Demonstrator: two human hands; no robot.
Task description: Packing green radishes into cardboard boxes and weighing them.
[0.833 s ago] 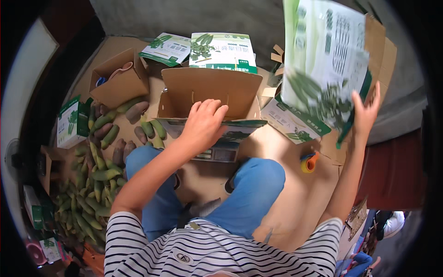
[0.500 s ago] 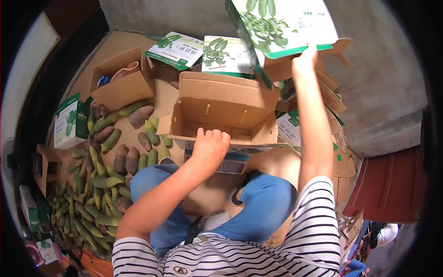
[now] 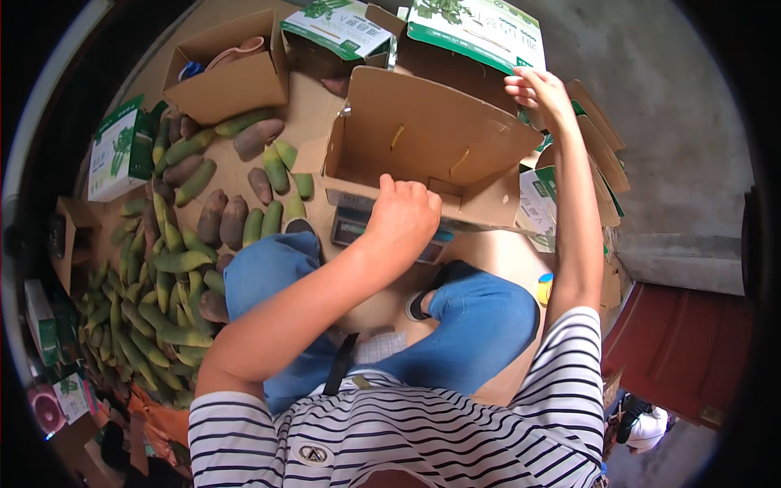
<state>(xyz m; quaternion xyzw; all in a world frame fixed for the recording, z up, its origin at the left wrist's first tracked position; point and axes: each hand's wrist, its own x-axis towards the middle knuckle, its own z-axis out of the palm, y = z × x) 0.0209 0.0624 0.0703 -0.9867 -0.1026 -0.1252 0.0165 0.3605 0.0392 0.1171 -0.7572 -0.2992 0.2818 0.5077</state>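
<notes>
To your left, a heap of green vegetables [image 3: 154, 301] lies on the floor beside your knee, seemingly kept within reach. Your open cardboard box [image 3: 427, 154] sits before your legs, a green-and-white carton [image 3: 480, 34] beyond it. Your left hand [image 3: 404, 213] has its fingers clamped over the box's near edge, likely to steady it. Your right hand [image 3: 545, 96], fingers slightly apart, hangs by the carton's near right corner; contact there is unclear.

A cardboard box [image 3: 427, 153] gapes upward, open to a hand from above; its tall back panel [image 3: 439, 102] blocks the direct path to the carton [image 3: 478, 29] behind. Vegetables [image 3: 169, 327] crowd the left, cardboard flaps [image 3: 602, 150] the right, and the left hand [image 3: 404, 215] covers part of the near rim [image 3: 348, 187].
</notes>
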